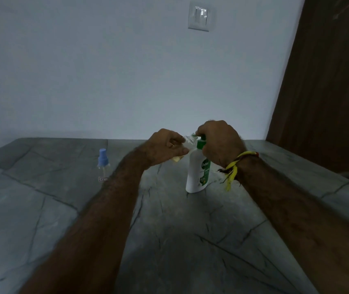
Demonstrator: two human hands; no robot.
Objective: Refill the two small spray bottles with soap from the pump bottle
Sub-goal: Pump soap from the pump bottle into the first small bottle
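Observation:
A white pump bottle with a green pump head stands upright on the grey stone counter. My right hand curls over the top of the pump. My left hand grips a small clear spray bottle with its cap off, tilted so its mouth sits at the pump's nozzle; yellowish soap shows at its lower end. A second small clear spray bottle with a blue cap stands upright to the left, away from both hands.
A pale wall with a light switch rises behind the counter. A dark brown wooden panel stands at the right, close to the counter's right end.

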